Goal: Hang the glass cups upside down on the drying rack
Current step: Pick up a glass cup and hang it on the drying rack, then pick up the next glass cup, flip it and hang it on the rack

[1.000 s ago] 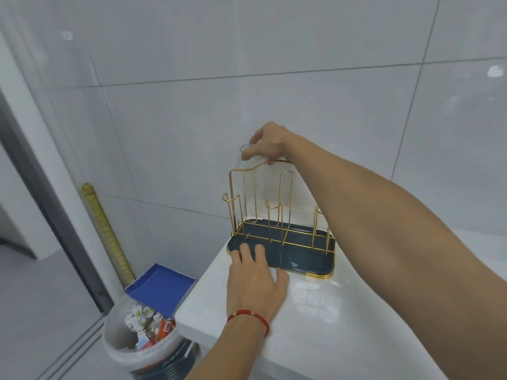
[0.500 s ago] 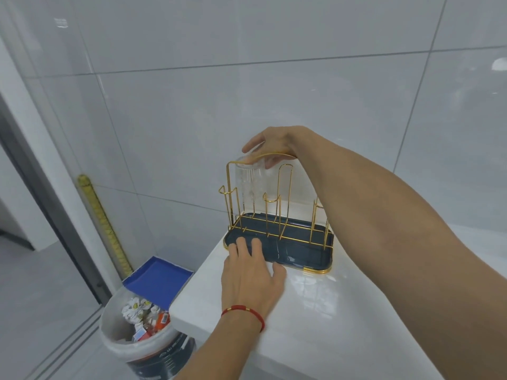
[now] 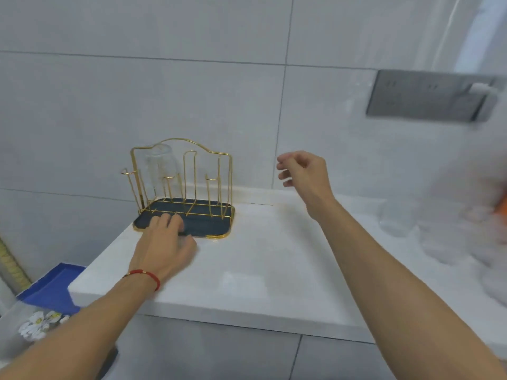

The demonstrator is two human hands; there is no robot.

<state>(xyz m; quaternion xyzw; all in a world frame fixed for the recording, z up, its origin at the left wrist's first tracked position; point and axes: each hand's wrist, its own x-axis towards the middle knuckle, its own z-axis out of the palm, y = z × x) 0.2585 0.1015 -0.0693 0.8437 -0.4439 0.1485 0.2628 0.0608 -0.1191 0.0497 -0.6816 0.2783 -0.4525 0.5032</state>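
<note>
A gold wire drying rack (image 3: 219,171) with a dark blue tray base stands at the back left of the white counter. One clear glass cup (image 3: 160,163) hangs upside down on a prong at the rack's back left. My left hand (image 3: 164,242) lies flat on the counter with its fingertips on the tray's front edge. My right hand (image 3: 304,171) hovers empty to the right of the rack, fingers loosely curled and apart. Several more clear glass cups (image 3: 395,218) stand blurred on the counter at the far right.
A grey socket panel (image 3: 428,100) is on the tiled wall at upper right. Something orange (image 3: 502,207) shows at the right edge. Below the counter's left end sit a blue lid (image 3: 52,289) and a bin with flowered rubbish (image 3: 35,325).
My right hand has let go of the cup, which now hangs on the rack, and has moved right and away. The view has swung to the right. My left hand stays on the tray.
</note>
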